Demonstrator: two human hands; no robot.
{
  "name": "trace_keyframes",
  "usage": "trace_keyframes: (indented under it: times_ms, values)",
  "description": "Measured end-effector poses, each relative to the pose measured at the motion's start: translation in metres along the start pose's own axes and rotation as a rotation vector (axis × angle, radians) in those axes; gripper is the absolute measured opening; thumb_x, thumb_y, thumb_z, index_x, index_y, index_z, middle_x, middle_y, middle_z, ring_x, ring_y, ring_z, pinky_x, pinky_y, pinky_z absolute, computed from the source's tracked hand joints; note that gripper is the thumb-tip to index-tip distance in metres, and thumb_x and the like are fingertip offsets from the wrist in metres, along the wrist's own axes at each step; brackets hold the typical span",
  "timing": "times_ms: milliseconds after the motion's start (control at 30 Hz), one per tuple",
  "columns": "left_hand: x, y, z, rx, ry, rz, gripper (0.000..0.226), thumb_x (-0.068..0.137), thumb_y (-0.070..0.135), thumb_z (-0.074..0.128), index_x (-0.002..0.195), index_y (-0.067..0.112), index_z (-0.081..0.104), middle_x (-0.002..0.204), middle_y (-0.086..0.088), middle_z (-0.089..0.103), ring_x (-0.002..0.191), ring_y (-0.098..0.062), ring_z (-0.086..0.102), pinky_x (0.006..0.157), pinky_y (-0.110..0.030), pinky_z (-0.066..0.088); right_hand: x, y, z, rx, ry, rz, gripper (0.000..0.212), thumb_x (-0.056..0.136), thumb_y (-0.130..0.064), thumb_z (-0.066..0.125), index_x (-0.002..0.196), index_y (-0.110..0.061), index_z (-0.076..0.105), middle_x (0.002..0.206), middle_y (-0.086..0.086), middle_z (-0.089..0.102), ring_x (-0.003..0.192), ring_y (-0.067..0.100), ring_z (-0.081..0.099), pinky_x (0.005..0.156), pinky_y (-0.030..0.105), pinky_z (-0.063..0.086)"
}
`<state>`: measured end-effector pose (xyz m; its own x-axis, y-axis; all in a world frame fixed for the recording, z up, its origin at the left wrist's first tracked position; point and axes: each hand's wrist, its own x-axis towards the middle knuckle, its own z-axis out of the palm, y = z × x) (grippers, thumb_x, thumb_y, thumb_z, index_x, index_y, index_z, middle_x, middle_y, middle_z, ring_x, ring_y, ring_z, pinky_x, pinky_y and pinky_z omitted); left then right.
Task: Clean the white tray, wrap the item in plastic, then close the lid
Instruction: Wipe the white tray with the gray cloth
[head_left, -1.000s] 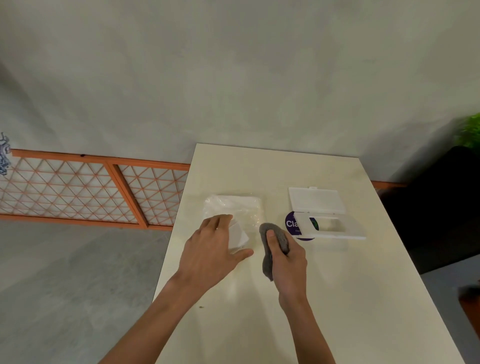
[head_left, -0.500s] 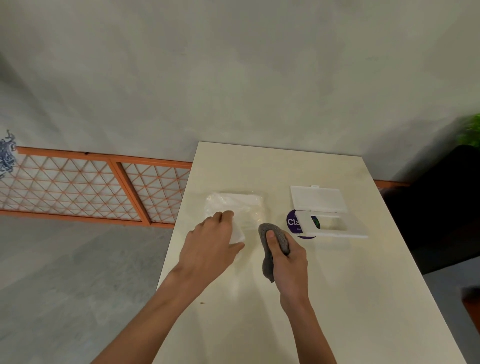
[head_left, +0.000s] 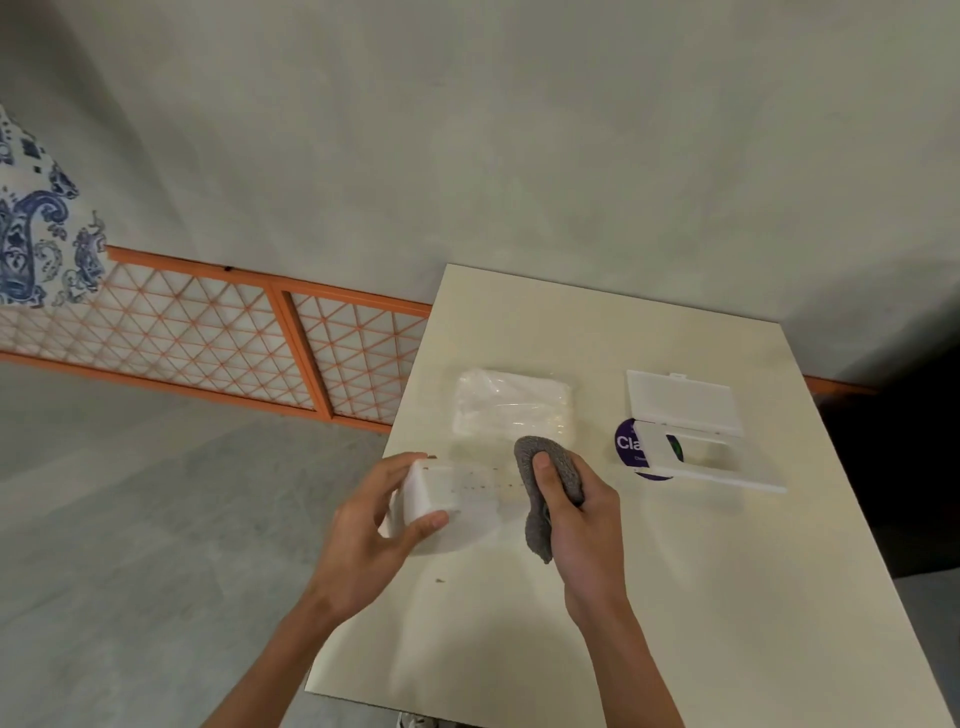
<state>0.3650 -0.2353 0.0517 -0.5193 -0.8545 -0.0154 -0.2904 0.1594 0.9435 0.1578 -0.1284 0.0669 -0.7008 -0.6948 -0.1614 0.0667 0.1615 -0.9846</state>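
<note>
a cream table (head_left: 701, 597) stands against a grey wall, with an orange lattice panel (head_left: 197, 332) to its left and a blue-and-white patterned fabric (head_left: 31, 223) at the picture's left edge. on the far half of the table lies a crumpled clear plastic wrap (head_left: 511, 402); well to its right a white flip lid (head_left: 683, 400) lies open behind its white frame (head_left: 727, 475), which covers part of a purple label (head_left: 626, 447). nearer the person, the left hand (head_left: 374, 535) grips the left end of the white tray (head_left: 467, 501), thumb on the near side and fingers on the far side, holding it tilted above the table. the right hand (head_left: 582, 525) is curled around a grey cloth (head_left: 550, 467) at the tray's right end. dark specks dot the tray, and one crumb (head_left: 439, 580) lies on the table below it.
</note>
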Motion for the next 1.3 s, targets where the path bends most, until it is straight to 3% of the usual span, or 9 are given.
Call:
trace_keyframes:
  times_ms: [200,300,400,600,800,967,1100,1200,1300]
  values:
    - [-0.013,-0.035,0.000,-0.120,0.007,-0.045,0.059,0.085,0.014,0.085,0.136,0.022,0.057,0.141,0.009,0.064,0.137,-0.013,0.056,0.118,-0.045,0.045,-0.002,0.003,0.026,-0.023,-0.048,0.008,0.022,0.103,-0.047,0.067,0.111,-0.029,0.078,0.071,-0.018,0.062,0.068,0.013,0.055,0.071,0.032,0.044]
    - [-0.015,-0.048,0.001,-0.138,0.006,-0.077,0.057,0.084,0.012,0.086,0.132,0.020,0.056,0.143,0.010,0.064,0.140,-0.012,0.054,0.122,-0.047,0.039,0.001,0.008,0.033,-0.123,-0.041,-0.013,0.018,0.103,-0.045,0.068,0.116,-0.037,0.078,0.089,-0.018,0.075,0.085,0.009,0.070,0.082,0.033,0.056]
    - [-0.018,-0.062,0.002,-0.137,-0.008,-0.100,0.055,0.084,0.012,0.087,0.129,0.023,0.057,0.145,0.015,0.061,0.141,-0.007,0.052,0.122,-0.044,0.039,0.001,0.017,0.038,-0.299,-0.045,-0.105,0.023,0.104,-0.042,0.066,0.121,-0.030,0.076,0.100,-0.018,0.077,0.096,0.000,0.071,0.088,0.024,0.056]
    - [-0.017,-0.069,0.000,-0.094,-0.014,-0.101,0.074,0.077,0.023,0.093,0.140,0.029,0.056,0.144,0.021,0.060,0.140,-0.002,0.051,0.122,-0.031,0.038,-0.006,0.029,0.057,-0.449,-0.106,-0.247,0.024,0.106,-0.039,0.064,0.123,-0.025,0.075,0.106,-0.017,0.075,0.098,0.000,0.069,0.085,0.020,0.054]
    - [-0.015,-0.075,-0.003,0.015,-0.004,-0.103,0.074,0.076,0.039,0.093,0.142,0.034,0.059,0.139,0.025,0.063,0.134,0.004,0.054,0.116,-0.026,0.042,-0.025,0.040,0.095,-0.642,-0.121,-0.474,0.028,0.107,-0.031,0.063,0.134,-0.025,0.069,0.137,-0.011,0.061,0.116,0.015,0.054,0.097,0.026,0.049]
    - [-0.015,-0.075,-0.003,0.115,0.008,-0.029,0.052,0.083,0.004,0.079,0.130,0.022,0.067,0.121,0.024,0.072,0.115,0.003,0.067,0.098,-0.032,0.056,-0.037,0.066,0.113,-0.928,-0.195,-0.790,0.033,0.100,-0.019,0.066,0.133,-0.022,0.070,0.138,-0.004,0.061,0.110,0.021,0.058,0.094,0.033,0.057]
    - [-0.013,-0.079,-0.004,0.177,-0.006,0.008,0.060,0.085,0.031,0.086,0.139,0.027,0.062,0.130,0.030,0.066,0.120,0.012,0.060,0.105,-0.022,0.050,-0.029,0.068,0.106,-0.921,-0.108,-0.813,0.033,0.096,-0.017,0.074,0.129,-0.019,0.073,0.133,-0.002,0.064,0.107,0.021,0.057,0.092,0.036,0.058]
    - [-0.013,-0.085,-0.004,0.209,-0.012,-0.010,0.074,0.082,0.055,0.082,0.146,0.026,0.058,0.141,0.021,0.063,0.129,0.008,0.056,0.109,-0.015,0.044,-0.026,0.068,0.099,-0.907,-0.070,-0.821,0.037,0.090,-0.010,0.084,0.125,-0.016,0.074,0.129,0.000,0.065,0.107,0.019,0.053,0.088,0.039,0.059]
    - [-0.012,-0.085,-0.003,0.212,0.001,-0.031,0.076,0.081,0.058,0.082,0.145,0.025,0.058,0.138,0.026,0.059,0.125,0.015,0.051,0.105,-0.003,0.037,-0.022,0.065,0.099,-0.846,-0.054,-0.711,0.036,0.091,-0.010,0.083,0.125,-0.018,0.075,0.132,-0.003,0.063,0.106,0.019,0.053,0.087,0.042,0.059]
